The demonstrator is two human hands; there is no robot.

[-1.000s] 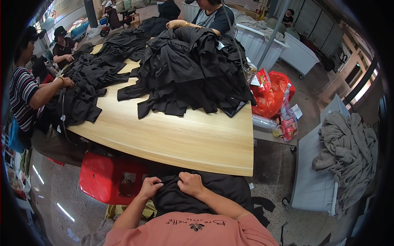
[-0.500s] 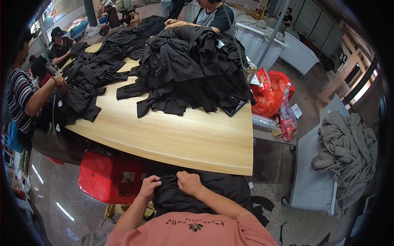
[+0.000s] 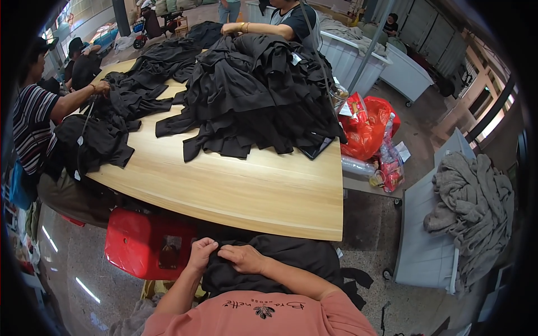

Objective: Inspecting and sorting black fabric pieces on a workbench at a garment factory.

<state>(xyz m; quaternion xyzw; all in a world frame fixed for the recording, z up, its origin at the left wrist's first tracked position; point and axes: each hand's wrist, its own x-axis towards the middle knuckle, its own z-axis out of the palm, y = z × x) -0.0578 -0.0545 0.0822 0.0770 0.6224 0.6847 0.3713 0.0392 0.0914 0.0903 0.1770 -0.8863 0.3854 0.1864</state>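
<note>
A dark black garment (image 3: 302, 257) lies bunched over my lap, just below the table's near edge. My left hand (image 3: 202, 253) pinches its cloth at the left end, thumb against curled fingers. Close beside it, my right hand (image 3: 244, 259) is closed on the same garment, its fingertips pointing toward the left hand. Only a small gap separates the two hands. Any small thing between the fingertips is too hidden to make out.
Ahead is a wooden table (image 3: 269, 190) bearing a big heap of black garments (image 3: 252, 95) and a phone (image 3: 316, 147). A red stool (image 3: 131, 241) stands at left. To the right are red plastic bags (image 3: 367, 126) and a white bin (image 3: 423, 235) of grey cloth. Co-workers handle garments across the table.
My right hand has shifted left, nearer my left hand, and its fingers now reach toward it. At the left, a co-worker's arm has stretched farther over the table.
</note>
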